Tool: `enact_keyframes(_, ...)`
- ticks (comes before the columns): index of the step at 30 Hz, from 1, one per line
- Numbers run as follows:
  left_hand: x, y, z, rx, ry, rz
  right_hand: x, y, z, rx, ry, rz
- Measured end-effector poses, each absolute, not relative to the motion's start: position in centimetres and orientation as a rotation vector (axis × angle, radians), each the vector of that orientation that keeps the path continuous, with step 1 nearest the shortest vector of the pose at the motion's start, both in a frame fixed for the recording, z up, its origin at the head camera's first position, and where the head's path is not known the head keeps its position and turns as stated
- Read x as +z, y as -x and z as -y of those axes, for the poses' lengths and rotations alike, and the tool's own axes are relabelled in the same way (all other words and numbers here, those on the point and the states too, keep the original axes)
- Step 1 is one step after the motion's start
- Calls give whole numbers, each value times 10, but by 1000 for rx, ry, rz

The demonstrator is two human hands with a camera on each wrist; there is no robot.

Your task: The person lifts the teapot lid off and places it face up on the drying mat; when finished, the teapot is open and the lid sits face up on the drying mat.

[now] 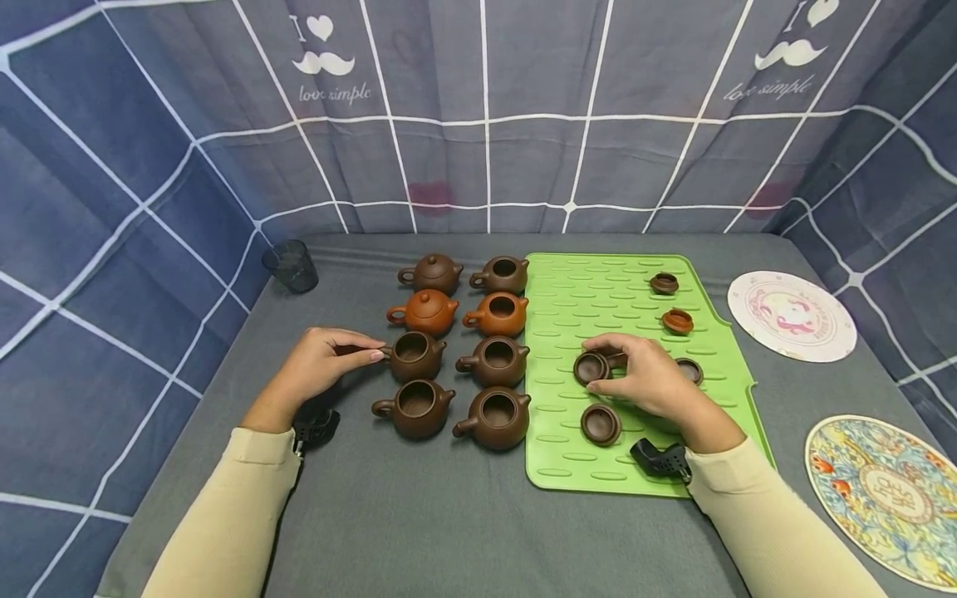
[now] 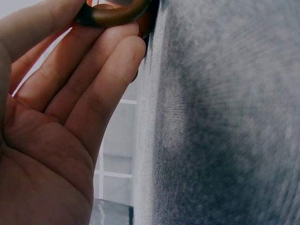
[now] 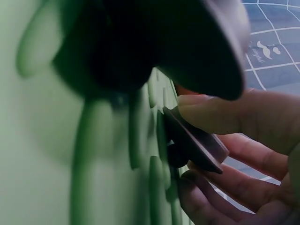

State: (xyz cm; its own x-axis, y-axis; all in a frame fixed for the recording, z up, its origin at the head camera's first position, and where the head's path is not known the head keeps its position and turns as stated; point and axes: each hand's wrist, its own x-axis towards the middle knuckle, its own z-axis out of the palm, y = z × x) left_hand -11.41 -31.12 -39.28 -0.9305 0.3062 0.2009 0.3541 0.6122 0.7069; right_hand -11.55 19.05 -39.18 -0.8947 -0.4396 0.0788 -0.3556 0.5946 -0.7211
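In the head view, my left hand [image 1: 329, 365] pinches the handle of a lidless dark brown teapot [image 1: 415, 359] standing on the grey cloth. The left wrist view shows the curved handle [image 2: 119, 16] between thumb and fingers. Over the green mat, my right hand [image 1: 654, 378] holds a small brown teapot lid [image 1: 591, 369] by its edge, hollow side up. From the right wrist, that lid [image 3: 194, 143] appears tilted, its knob near the mat. A second brown lid [image 1: 601, 424] lies closer to me, and another [image 1: 689, 371] is partly covered by the hand.
Two rows of teapots stand left of the green mat [image 1: 576, 477]; two at the back left, brown [image 1: 434, 272] and orange [image 1: 426, 311], wear lids. A brown lid [image 1: 664, 283] and an orange lid [image 1: 677, 321] lie farther back. Round placemats [image 1: 792, 316] sit right, a dark glass [image 1: 290, 266] left.
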Motion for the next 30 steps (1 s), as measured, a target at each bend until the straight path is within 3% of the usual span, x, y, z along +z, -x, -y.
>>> enact_keyframes(18,-391,114,311,-1328,543,2793,-364,111,-176,-1103,800,-2875)
enact_keyframes(30,-372,135,310,-1251,495,2741,-334,146,-127,-969,1045,-2849)
